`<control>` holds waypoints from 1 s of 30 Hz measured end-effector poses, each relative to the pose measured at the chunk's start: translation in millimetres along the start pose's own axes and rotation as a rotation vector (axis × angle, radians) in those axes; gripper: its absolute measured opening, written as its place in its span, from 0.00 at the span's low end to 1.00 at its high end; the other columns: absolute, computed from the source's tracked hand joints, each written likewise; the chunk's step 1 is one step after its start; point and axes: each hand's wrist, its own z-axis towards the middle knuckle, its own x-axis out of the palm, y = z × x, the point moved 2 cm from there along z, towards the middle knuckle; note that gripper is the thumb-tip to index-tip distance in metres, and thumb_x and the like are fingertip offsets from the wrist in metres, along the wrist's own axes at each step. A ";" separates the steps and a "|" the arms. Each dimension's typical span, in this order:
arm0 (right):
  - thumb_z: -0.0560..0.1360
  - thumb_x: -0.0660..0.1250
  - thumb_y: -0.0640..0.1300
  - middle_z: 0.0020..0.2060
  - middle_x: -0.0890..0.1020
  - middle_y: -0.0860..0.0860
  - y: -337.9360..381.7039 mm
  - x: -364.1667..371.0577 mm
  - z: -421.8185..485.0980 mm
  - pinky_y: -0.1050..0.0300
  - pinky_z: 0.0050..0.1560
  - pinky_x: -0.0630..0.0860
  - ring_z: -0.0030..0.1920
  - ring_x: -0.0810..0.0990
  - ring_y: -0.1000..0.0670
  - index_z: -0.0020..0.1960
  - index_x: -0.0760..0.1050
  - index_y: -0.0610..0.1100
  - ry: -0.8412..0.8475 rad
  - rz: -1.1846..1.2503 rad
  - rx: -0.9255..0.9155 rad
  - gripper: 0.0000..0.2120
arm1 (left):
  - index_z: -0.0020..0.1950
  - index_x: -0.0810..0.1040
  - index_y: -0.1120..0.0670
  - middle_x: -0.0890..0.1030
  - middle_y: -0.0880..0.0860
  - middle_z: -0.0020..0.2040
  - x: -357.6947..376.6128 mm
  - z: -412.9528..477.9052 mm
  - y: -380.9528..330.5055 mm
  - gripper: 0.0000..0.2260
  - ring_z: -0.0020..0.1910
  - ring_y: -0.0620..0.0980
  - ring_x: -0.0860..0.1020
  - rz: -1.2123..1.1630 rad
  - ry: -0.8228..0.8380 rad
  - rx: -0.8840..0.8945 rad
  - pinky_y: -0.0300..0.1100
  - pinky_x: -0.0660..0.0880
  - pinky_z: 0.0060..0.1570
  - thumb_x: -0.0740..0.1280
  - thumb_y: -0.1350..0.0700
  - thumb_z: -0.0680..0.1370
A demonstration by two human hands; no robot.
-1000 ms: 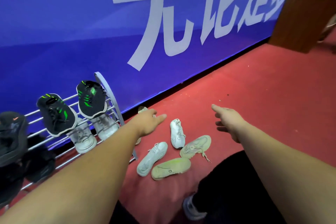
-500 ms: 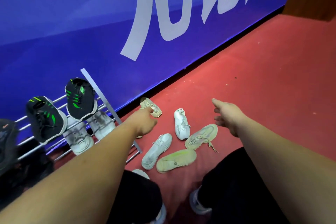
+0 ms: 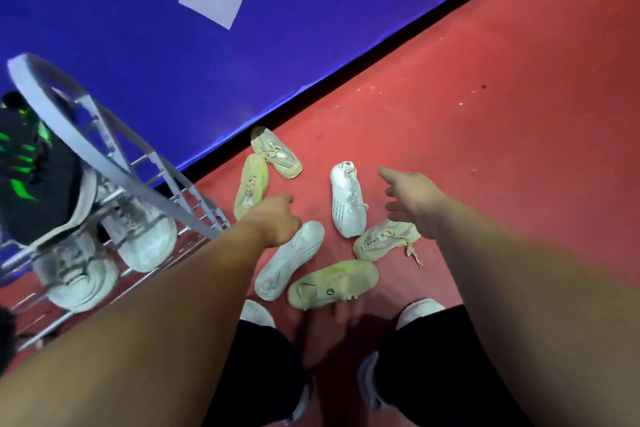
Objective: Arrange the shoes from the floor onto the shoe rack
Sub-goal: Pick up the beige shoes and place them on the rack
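Observation:
Several pale shoes lie loose on the red floor. A white sneaker [image 3: 347,199] lies between my hands, and another white sneaker [image 3: 291,260] is just under my left hand [image 3: 275,218]. Two beige shoes [image 3: 277,152] [image 3: 250,184] lie near the wall. A beige shoe [image 3: 384,241] sits below my right hand [image 3: 414,199], and one more rests sole up [image 3: 332,284]. Both hands hover over the shoes and hold nothing, fingers loosely apart. The metal shoe rack [image 3: 114,156] stands at left with a black-and-green shoe [image 3: 38,180] and white sneakers [image 3: 138,236] on it.
A blue banner wall [image 3: 173,45] with white lettering runs behind the rack and shoes. Red carpet [image 3: 502,97] stretches to the right. My legs in black trousers [image 3: 263,374] and my own shoes are at the bottom of the view.
The view has dropped and closed in on the shoes. Both hands have lowered toward the pile; the left hand has come down beside the white sneaker.

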 end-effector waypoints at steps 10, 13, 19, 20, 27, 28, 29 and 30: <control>0.78 0.63 0.66 0.63 0.80 0.41 -23.2 69.6 160.1 0.47 0.52 0.81 0.47 0.80 0.45 0.57 0.80 0.43 0.057 0.092 0.049 0.27 | 0.77 0.66 0.56 0.71 0.58 0.74 19.2 174.7 15.4 0.28 0.71 0.58 0.71 -0.031 -0.054 -0.042 0.46 0.69 0.66 0.65 0.52 0.78; 0.78 0.60 0.69 0.62 0.82 0.43 -36.0 77.4 201.4 0.47 0.55 0.81 0.51 0.81 0.44 0.62 0.79 0.44 0.049 0.159 0.095 0.31 | 0.80 0.61 0.56 0.65 0.57 0.78 31.5 216.3 24.1 0.30 0.76 0.57 0.67 -0.038 -0.058 -0.062 0.46 0.65 0.70 0.65 0.53 0.79; 0.74 0.59 0.75 0.66 0.81 0.53 -67.9 98.2 254.5 0.52 0.66 0.73 0.63 0.78 0.53 0.69 0.77 0.48 0.114 0.131 0.141 0.37 | 0.80 0.60 0.57 0.62 0.55 0.79 56.5 282.0 41.1 0.32 0.76 0.57 0.66 -0.025 -0.048 -0.072 0.47 0.65 0.72 0.65 0.56 0.77; 0.72 0.59 0.76 0.67 0.79 0.55 -74.1 102.1 257.2 0.53 0.67 0.69 0.66 0.77 0.55 0.71 0.75 0.49 0.136 0.094 0.133 0.40 | 0.80 0.59 0.57 0.60 0.55 0.80 58.8 290.8 42.4 0.33 0.77 0.57 0.64 -0.022 -0.049 -0.062 0.47 0.64 0.73 0.65 0.55 0.77; 0.50 0.56 0.91 0.68 0.80 0.50 -140.0 107.5 309.4 0.45 0.79 0.56 0.76 0.68 0.45 0.72 0.75 0.53 0.142 -0.136 0.218 0.62 | 0.83 0.52 0.54 0.55 0.53 0.83 70.1 333.4 44.1 0.40 0.80 0.54 0.60 -0.095 -0.016 -0.100 0.45 0.61 0.75 0.67 0.54 0.75; 0.50 0.56 0.91 0.67 0.81 0.50 -143.4 107.5 314.4 0.44 0.79 0.56 0.77 0.68 0.44 0.72 0.75 0.54 0.151 -0.160 0.216 0.61 | 0.83 0.53 0.54 0.60 0.54 0.81 71.9 337.3 42.3 0.40 0.77 0.55 0.64 -0.139 -0.006 -0.115 0.43 0.65 0.71 0.68 0.55 0.74; 0.51 0.55 0.91 0.66 0.81 0.50 -140.0 108.2 311.7 0.43 0.79 0.56 0.76 0.69 0.44 0.71 0.76 0.54 0.151 -0.178 0.201 0.61 | 0.82 0.54 0.53 0.65 0.55 0.78 73.8 340.6 41.3 0.40 0.74 0.56 0.69 -0.179 0.002 -0.133 0.40 0.68 0.64 0.69 0.57 0.73; 0.51 0.55 0.91 0.66 0.82 0.50 -133.5 109.8 305.9 0.43 0.79 0.56 0.76 0.69 0.43 0.71 0.76 0.55 0.154 -0.187 0.183 0.60 | 0.82 0.55 0.53 0.68 0.56 0.76 75.4 343.3 40.3 0.40 0.71 0.57 0.71 -0.203 0.004 -0.147 0.40 0.69 0.59 0.70 0.58 0.73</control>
